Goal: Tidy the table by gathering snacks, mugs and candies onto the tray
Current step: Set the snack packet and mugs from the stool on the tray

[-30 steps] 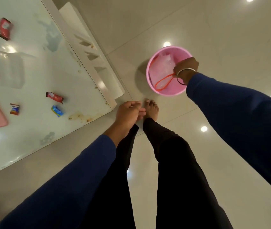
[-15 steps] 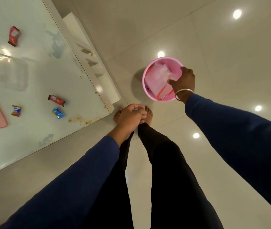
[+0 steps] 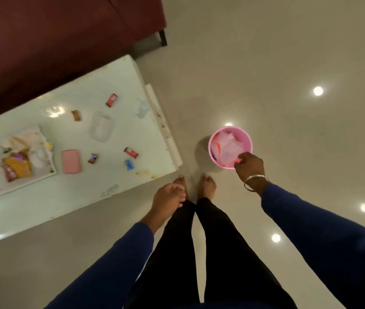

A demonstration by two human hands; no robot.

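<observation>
A white tray (image 3: 50, 172) sits at the table's left end and holds snack packets (image 3: 16, 169) and a white mug (image 3: 40, 156). Loose on the pale table (image 3: 43, 204) lie two red candies (image 3: 111, 100) (image 3: 131, 152), a brown one (image 3: 76, 115), a dark one (image 3: 92, 158) and a blue one (image 3: 129, 164). My left hand (image 3: 168, 197) hangs by my thigh, fingers curled, nothing seen in it. My right hand (image 3: 249, 166) is at the near rim of a pink bin (image 3: 247, 139) on the floor, fingertips bunched by an orange scrap; whether they hold it is unclear.
A pink flat box (image 3: 71, 161) and a clear lidded container (image 3: 100, 129) also lie on the table. A dark red sofa (image 3: 54, 41) stands behind it. I stand barefoot on glossy floor tiles (image 3: 288, 63) by the table's right end.
My view has swung up and left, so the tray and sofa now show. My right hand has come from inside the bin to its near rim. My left hand has stayed by my leg.
</observation>
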